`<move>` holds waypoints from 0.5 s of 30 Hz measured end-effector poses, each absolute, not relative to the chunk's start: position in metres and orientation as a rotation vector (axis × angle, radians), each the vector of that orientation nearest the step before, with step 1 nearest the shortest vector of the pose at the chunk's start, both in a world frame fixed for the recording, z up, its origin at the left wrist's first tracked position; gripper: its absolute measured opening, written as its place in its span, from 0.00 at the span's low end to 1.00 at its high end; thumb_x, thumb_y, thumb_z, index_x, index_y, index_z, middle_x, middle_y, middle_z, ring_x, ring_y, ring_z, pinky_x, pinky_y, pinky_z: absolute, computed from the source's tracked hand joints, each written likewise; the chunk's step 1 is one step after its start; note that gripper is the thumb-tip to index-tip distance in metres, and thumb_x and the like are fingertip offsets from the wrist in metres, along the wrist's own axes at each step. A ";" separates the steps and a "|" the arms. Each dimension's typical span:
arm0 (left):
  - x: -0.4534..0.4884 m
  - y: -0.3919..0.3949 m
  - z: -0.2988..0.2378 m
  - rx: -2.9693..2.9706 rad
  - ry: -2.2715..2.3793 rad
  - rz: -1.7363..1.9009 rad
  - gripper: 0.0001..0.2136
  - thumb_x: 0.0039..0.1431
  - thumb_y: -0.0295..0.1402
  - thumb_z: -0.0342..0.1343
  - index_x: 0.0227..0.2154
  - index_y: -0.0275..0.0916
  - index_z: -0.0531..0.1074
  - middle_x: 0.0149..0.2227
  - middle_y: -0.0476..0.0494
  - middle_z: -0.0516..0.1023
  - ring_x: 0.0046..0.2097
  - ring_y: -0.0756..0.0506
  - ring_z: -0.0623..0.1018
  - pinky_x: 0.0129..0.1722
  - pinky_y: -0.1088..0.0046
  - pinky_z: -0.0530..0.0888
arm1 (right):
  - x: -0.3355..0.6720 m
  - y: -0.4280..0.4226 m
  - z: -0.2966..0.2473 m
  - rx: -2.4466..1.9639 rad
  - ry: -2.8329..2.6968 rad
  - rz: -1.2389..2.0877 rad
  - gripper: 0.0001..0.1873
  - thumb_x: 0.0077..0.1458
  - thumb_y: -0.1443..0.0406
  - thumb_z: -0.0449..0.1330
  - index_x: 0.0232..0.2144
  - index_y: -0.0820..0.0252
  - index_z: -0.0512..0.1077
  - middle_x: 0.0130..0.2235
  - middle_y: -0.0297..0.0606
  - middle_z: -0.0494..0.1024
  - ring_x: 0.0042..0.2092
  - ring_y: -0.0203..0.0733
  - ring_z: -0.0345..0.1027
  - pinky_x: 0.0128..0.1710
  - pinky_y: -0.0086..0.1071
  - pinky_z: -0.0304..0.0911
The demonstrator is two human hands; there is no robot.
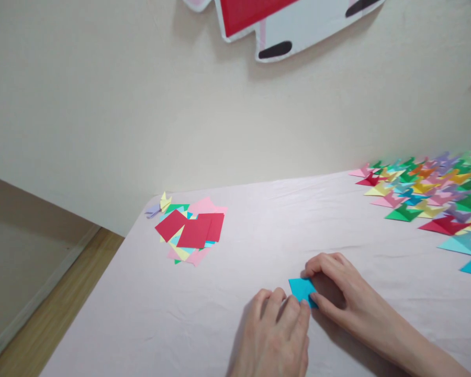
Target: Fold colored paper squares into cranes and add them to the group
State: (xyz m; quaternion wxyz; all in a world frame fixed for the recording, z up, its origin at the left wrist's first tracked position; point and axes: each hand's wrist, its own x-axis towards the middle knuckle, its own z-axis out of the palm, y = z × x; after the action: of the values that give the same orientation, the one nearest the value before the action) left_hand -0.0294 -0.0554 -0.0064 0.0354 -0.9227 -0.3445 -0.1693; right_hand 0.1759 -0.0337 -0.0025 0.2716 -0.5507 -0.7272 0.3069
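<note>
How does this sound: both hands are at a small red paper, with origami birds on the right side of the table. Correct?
Only the colour is wrong: the head view shows blue paper at the left hand and right hand. The origami birds are on the right side of the table.

Room between papers (194,233) and birds (439,199)

Kinda wrinkly bench (251,246): loose coloured sheets (193,233) plus two folded bits (165,202) near the far left corner, loads of folded shapes (439,198) further right along the far edge, blue paper (300,288) well off that edge.
</note>
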 end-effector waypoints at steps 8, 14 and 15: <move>-0.027 -0.056 -0.007 -2.838 -1.076 -0.606 0.12 0.64 0.34 0.51 0.47 0.37 0.73 0.42 0.44 0.76 0.45 0.42 0.71 0.47 0.63 0.67 | 0.170 -0.034 -0.003 -1.536 -2.016 0.716 0.08 0.50 0.67 0.59 0.36 0.53 0.69 0.40 0.39 0.75 0.44 0.49 0.65 0.44 0.44 0.62; -0.026 -0.054 -0.004 -2.837 -1.107 -0.672 0.10 0.64 0.30 0.50 0.44 0.37 0.73 0.40 0.45 0.77 0.44 0.43 0.72 0.45 0.64 0.68 | 0.168 -0.034 -0.003 -1.519 -1.988 0.732 0.08 0.50 0.69 0.57 0.35 0.53 0.69 0.39 0.39 0.75 0.43 0.49 0.65 0.43 0.43 0.62; -0.026 -0.054 -0.004 -2.836 -1.111 -0.682 0.09 0.64 0.29 0.50 0.43 0.37 0.73 0.40 0.45 0.78 0.43 0.43 0.72 0.44 0.64 0.68 | 0.169 -0.034 -0.003 -1.509 -1.980 0.745 0.09 0.50 0.70 0.56 0.35 0.53 0.69 0.39 0.39 0.75 0.43 0.49 0.65 0.43 0.43 0.62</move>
State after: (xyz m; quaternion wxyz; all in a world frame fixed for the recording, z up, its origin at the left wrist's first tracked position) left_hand -0.0263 -0.0544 -0.0041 0.0100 -0.9085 -0.3560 -0.2185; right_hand 0.1686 -0.0343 -0.0027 0.2681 -0.5596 -0.7339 0.2763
